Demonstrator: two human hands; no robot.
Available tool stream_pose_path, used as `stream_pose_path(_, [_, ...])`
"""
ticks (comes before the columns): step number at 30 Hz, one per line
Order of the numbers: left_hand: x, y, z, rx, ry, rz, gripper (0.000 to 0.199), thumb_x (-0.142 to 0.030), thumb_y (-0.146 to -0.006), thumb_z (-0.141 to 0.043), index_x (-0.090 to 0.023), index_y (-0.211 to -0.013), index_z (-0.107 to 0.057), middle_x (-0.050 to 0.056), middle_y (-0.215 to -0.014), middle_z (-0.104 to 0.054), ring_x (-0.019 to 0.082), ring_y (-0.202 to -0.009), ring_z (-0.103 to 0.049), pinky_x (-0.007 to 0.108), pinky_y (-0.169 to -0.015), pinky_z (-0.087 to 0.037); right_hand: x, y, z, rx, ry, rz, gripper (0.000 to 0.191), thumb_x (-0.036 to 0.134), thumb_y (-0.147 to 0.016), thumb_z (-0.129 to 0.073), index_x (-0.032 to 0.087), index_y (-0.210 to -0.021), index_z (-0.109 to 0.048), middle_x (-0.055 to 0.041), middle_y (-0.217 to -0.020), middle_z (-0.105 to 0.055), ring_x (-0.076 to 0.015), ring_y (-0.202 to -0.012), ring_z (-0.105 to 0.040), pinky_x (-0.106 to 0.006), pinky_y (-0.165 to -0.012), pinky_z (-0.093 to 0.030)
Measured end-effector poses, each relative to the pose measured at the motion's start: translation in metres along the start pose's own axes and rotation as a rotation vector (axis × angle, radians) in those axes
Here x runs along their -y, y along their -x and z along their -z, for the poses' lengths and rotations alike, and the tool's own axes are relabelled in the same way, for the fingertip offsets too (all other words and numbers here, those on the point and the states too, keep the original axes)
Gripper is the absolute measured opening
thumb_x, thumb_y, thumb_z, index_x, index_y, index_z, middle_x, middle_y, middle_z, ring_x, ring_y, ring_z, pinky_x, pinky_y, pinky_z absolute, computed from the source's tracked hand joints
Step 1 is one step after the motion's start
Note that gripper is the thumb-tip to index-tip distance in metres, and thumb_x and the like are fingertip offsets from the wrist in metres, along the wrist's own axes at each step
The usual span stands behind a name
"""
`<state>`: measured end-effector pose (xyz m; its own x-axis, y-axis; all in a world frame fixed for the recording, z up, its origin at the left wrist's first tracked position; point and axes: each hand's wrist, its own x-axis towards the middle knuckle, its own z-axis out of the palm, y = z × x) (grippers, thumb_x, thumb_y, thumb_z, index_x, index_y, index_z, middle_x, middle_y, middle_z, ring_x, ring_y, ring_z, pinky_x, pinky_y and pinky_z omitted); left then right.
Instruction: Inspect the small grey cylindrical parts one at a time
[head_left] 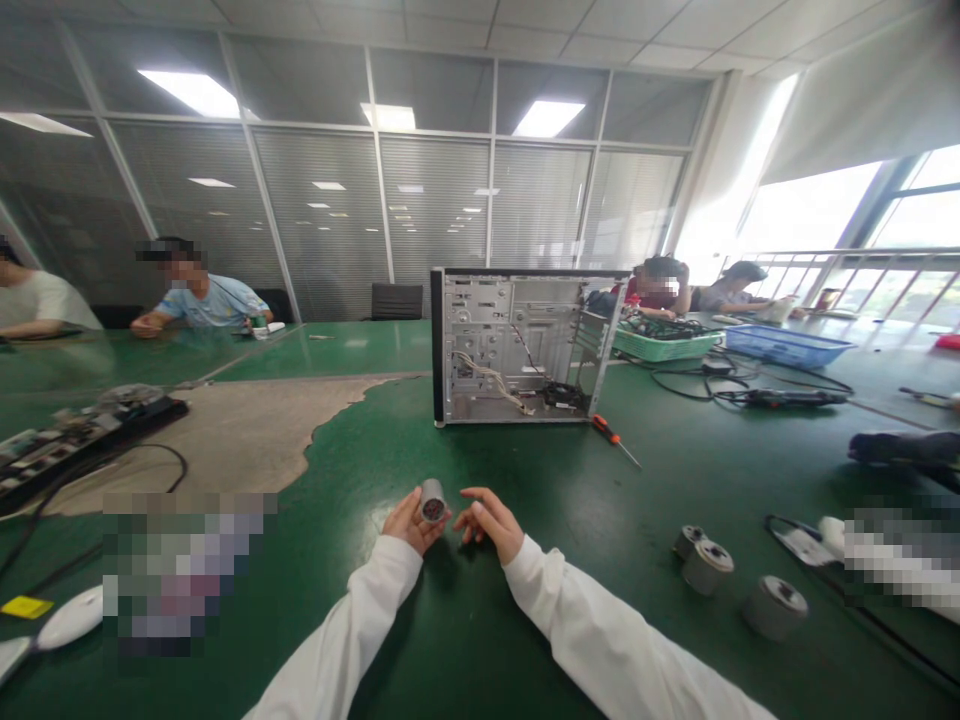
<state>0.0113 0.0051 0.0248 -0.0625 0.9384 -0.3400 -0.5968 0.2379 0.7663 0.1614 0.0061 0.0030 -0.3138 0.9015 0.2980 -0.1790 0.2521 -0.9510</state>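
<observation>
A short grey metal cylinder [432, 501] is in my left hand [409, 524], fingers wrapped around it, its dark reddish end tilted toward me. My right hand [491, 524] is just right of the cylinder, fingers apart and slightly curled, holding nothing. Past both hands, an open computer case [517, 345] stands upright on the green table [360, 620], with loose cables inside its bare metal frame. An orange-handled screwdriver [606, 430] lies by the case's lower right corner. To the right of my right arm are three similar grey cylinders, one of them nearest me [775, 612].
A power strip [90, 440] with cables lies at left by a worn beige patch [247, 440]. At right are a green basket [667, 346], a blue basket [787, 345] and black cables. Several people sit around the table's far sides.
</observation>
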Motion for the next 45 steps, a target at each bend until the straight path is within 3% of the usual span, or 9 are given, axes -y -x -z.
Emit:
stream_pose_path(6, [-0.005, 0.003, -0.002, 0.078, 0.041, 0.221, 0.022, -0.030, -0.078, -0.043, -0.009, -0.078, -0.048, 0.007, -0.054, -0.061, 0.014, -0.047, -0.059, 0.022, -0.048, -0.046, 0.001, -0.001, 0.001, 0.015, -0.006, -0.019, 0.037, 0.046, -0.076, -0.039, 0.017, -0.097, -0.044, -0.0027, -0.067, -0.060, -0.0097, -0.049, -0.054, -0.021, -0.043, -0.033])
stream_pose_path(12, [-0.001, 0.005, 0.002, 0.320, -0.043, 0.217, 0.024, -0.028, -0.070, -0.051, -0.013, -0.089, -0.050, 0.004, -0.060, -0.061, 0.015, -0.051, -0.058, 0.026, -0.049, -0.046, 0.004, 0.000, 0.000, -0.014, -0.007, -0.026, 0.037, 0.047, -0.076, -0.037, 0.017, -0.096, -0.046, -0.0017, -0.066, -0.059, -0.0096, -0.050, -0.053, -0.021, -0.044, -0.033])
stream_pose_path(15, [0.005, 0.003, 0.003, 0.382, -0.199, -0.030, 0.034, -0.034, -0.059, -0.059, -0.014, -0.086, -0.052, 0.002, -0.060, -0.060, 0.015, -0.048, -0.056, 0.027, -0.046, -0.045, 0.003, 0.000, -0.001, -0.025, -0.005, -0.034, 0.037, 0.048, -0.075, -0.038, 0.018, -0.094, -0.047, -0.0010, -0.065, -0.059, -0.0095, -0.049, -0.052, -0.021, -0.043, -0.033])
stream_pose_path(19, [0.012, 0.003, 0.003, 0.184, -0.561, -0.515, 0.039, -0.035, -0.060, -0.058, -0.016, -0.093, -0.049, -0.001, -0.059, -0.058, 0.012, -0.051, -0.055, 0.023, -0.050, -0.045, 0.000, -0.002, 0.000, -0.072, -0.012, -0.044, 0.039, 0.051, -0.073, -0.040, 0.018, -0.091, -0.049, -0.0008, -0.066, -0.057, -0.0090, -0.046, -0.051, -0.020, -0.040, -0.033])
stream_pose_path(23, [0.012, 0.010, 0.002, 0.101, -0.935, -0.925, 0.035, -0.029, -0.063, -0.055, -0.019, -0.096, -0.050, 0.003, -0.081, -0.062, 0.013, -0.065, -0.059, 0.025, -0.065, -0.048, 0.000, -0.002, 0.000, -0.104, -0.016, -0.029, 0.037, 0.049, -0.073, -0.042, 0.018, -0.090, -0.050, -0.0024, -0.071, -0.057, -0.0088, -0.049, -0.051, -0.020, -0.040, -0.034])
stream_pose_path(27, [0.011, 0.012, 0.003, 0.127, -1.151, -1.168, 0.029, -0.026, -0.068, -0.051, -0.019, -0.096, -0.051, 0.007, -0.093, -0.060, 0.016, -0.079, -0.057, 0.026, -0.072, -0.045, 0.003, -0.002, 0.000, -0.100, 0.016, -0.020, 0.034, 0.046, -0.073, -0.044, 0.018, -0.090, -0.051, -0.0029, -0.075, -0.057, -0.0101, -0.055, -0.052, -0.020, -0.041, -0.036])
stream_pose_path(31, [0.013, 0.005, 0.007, 0.252, -1.294, -1.133, 0.028, -0.026, -0.070, -0.047, -0.019, -0.097, -0.051, 0.007, -0.094, -0.059, 0.018, -0.088, -0.054, 0.030, -0.078, -0.043, 0.005, -0.001, -0.001, -0.118, 0.059, -0.044, 0.034, 0.046, -0.072, -0.045, 0.018, -0.091, -0.052, -0.0027, -0.075, -0.057, -0.0110, -0.057, -0.052, -0.021, -0.041, -0.038])
stream_pose_path(38, [0.013, 0.000, 0.010, 0.199, -1.187, -0.888, 0.053, -0.027, -0.061, -0.057, -0.017, -0.110, -0.037, 0.007, -0.091, -0.060, 0.019, -0.081, -0.057, 0.033, -0.074, -0.045, -0.002, 0.000, 0.000, -0.149, 0.135, -0.036, 0.032, 0.042, -0.071, -0.048, 0.019, -0.093, -0.053, -0.0037, -0.080, -0.059, -0.0122, -0.061, -0.054, -0.021, -0.043, -0.039])
stream_pose_path(45, [0.008, 0.003, 0.007, 0.225, -1.167, -0.832, 0.043, -0.023, -0.055, -0.061, -0.019, -0.095, -0.046, 0.006, -0.090, -0.060, 0.020, -0.084, -0.056, 0.033, -0.077, -0.042, 0.002, -0.003, 0.001, -0.201, 0.342, 0.128, 0.022, 0.031, -0.068, -0.054, 0.019, -0.086, -0.058, -0.0046, -0.083, -0.058, -0.0128, -0.065, -0.053, -0.024, -0.051, -0.043])
